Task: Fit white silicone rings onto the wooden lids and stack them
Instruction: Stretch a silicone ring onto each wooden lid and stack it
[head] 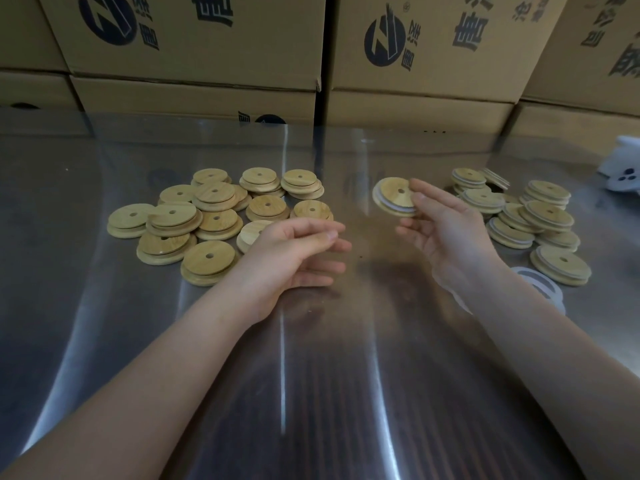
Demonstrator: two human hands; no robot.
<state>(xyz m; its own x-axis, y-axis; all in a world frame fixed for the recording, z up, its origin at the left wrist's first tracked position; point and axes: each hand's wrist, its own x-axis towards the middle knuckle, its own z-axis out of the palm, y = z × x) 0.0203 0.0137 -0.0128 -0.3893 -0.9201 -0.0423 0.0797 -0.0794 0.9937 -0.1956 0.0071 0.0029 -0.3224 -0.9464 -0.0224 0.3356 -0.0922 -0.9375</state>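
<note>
A wooden lid (393, 195) with a white silicone ring around its lower step is tilted in the air, pinched by the fingers of my right hand (446, 223). My left hand (294, 254) hovers above the table with loosely curled fingers and holds nothing. A heap of bare wooden lids (214, 216) with centre holes lies to the left. Lids with white rings (533, 216) are piled on the right. Loose white silicone rings (540, 282) lie beside my right forearm, partly hidden by it.
Printed cardboard boxes (194, 46) form a wall along the table's far edge. A white object (623, 168) sits at the far right. The table (311, 375) is covered by a glossy clear sheet with dark wood grain beneath.
</note>
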